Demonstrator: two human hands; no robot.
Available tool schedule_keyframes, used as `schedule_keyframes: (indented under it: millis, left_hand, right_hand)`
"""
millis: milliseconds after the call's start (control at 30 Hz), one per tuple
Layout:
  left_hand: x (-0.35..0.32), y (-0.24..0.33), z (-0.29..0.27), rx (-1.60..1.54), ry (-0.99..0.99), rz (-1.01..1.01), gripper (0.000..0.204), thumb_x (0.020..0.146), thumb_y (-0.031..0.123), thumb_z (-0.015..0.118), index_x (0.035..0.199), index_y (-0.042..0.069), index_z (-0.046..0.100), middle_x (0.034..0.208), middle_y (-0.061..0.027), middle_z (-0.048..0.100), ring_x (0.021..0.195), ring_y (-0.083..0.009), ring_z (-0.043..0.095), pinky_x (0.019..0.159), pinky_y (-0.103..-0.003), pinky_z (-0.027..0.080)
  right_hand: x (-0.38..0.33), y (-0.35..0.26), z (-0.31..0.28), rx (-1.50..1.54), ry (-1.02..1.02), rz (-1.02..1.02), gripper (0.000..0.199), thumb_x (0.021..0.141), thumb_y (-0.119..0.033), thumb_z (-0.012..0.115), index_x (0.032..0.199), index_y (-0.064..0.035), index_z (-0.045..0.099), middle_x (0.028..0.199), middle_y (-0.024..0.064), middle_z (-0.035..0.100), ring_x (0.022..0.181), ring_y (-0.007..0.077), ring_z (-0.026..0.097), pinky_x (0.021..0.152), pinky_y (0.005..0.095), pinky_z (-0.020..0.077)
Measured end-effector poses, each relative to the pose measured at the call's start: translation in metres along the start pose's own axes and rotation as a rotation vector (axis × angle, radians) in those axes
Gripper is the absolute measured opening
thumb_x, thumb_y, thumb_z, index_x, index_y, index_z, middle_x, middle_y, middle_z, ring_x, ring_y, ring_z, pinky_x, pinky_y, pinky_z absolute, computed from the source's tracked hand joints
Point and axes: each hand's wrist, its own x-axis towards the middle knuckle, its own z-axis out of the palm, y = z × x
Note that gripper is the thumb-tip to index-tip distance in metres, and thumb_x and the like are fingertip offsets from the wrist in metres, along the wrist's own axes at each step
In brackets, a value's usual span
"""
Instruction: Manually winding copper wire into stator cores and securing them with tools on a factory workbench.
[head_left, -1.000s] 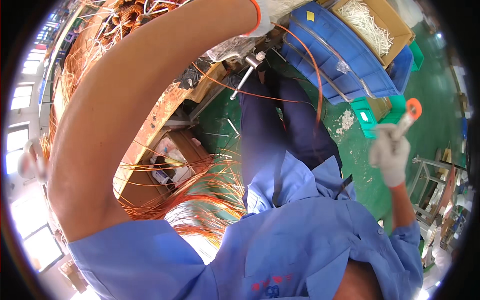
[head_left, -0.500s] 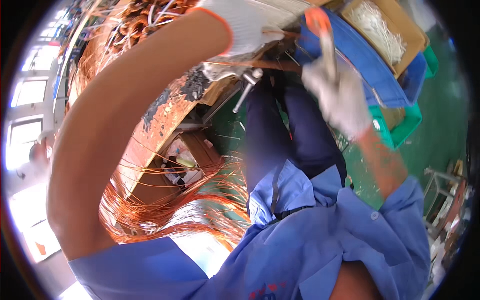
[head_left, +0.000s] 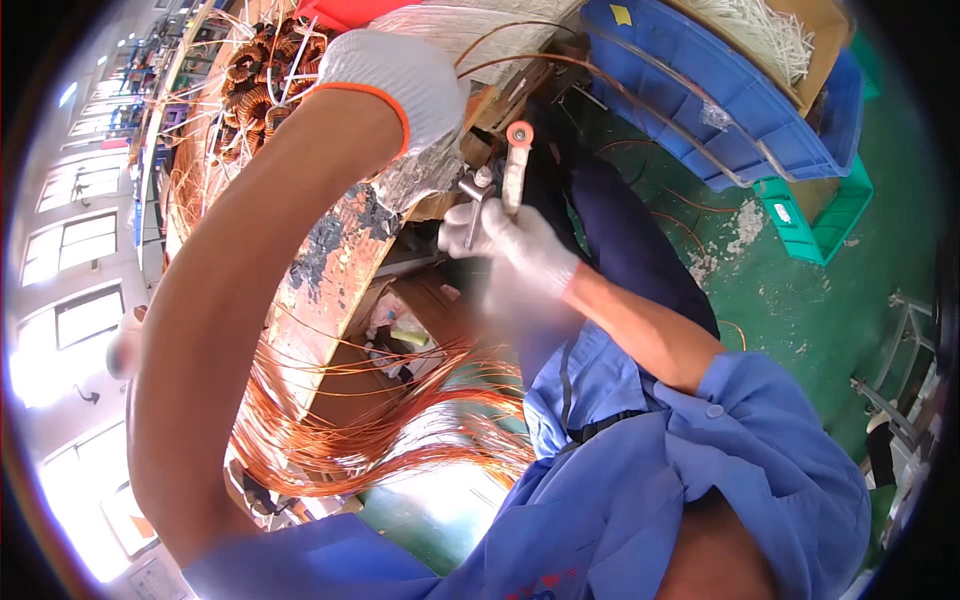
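Your right hand [head_left: 515, 240], white-gloved, is closed around a slim tool [head_left: 516, 165] with an orange round tip. Tool stands near upright in frame, long axis running bottom to top, orange tip up, pointing toward the wrapped edge of the stator [head_left: 330, 270]. Lower end is buried in your fist. A grey metal crank piece [head_left: 474, 195] sits just left of the tool, touching your fingers; cannot tell if you grip it too.

Your left hand [head_left: 395, 80], gloved with an orange cuff, lies fingers down over the pale wrapped top of the winding. Cannot tell whether it is clamped on anything or just pressing. Left forearm runs down the left side of frame.

Loose copper wire strands [head_left: 360, 430] fan out below the stator, hanging free. Two copper leads [head_left: 600, 75] arc from the left hand toward the blue bin [head_left: 720, 110]. Green crate [head_left: 820, 205] on the green floor [head_left: 810, 300], right of the bin.

Versus half a second ago: right hand dropped lower and left, away from the blue bin, now under the left hand. Tool was tilted with tip up-left, now nearly vertical. Left hand barely moved.
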Motion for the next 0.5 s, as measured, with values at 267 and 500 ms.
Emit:
schedule_keyframes:
  millis: [267,500]
  left_hand:
    - [0.002,-0.010,-0.005,0.099,-0.155,0.152,0.034,0.105,0.023,0.048,0.122,0.007,0.072,0.095,-0.0195,0.077,0.083,-0.0399,0.078,0.066,-0.059,0.060]
    - [-0.054,-0.033,-0.025,-0.585,-0.081,-0.293,0.047,0.105,0.031,0.060,0.139,-0.002,0.061,0.104,-0.0177,0.073,0.090,-0.0258,0.077,0.076,-0.039,0.061]
  right_hand:
    - [0.034,-0.088,-0.046,-0.962,-0.182,-0.468,0.032,0.107,-0.034,0.068,0.100,-0.0034,0.078,0.078,-0.0006,0.069,0.069,0.0113,0.063,0.067,0.0280,0.0545]
    - [-0.024,-0.176,0.092,-0.369,0.220,-0.241,0.041,0.108,-0.039,0.065,0.096,-0.0002,0.074,0.071,0.0061,0.067,0.049,0.0071,0.050,0.042,0.0270,0.0399]
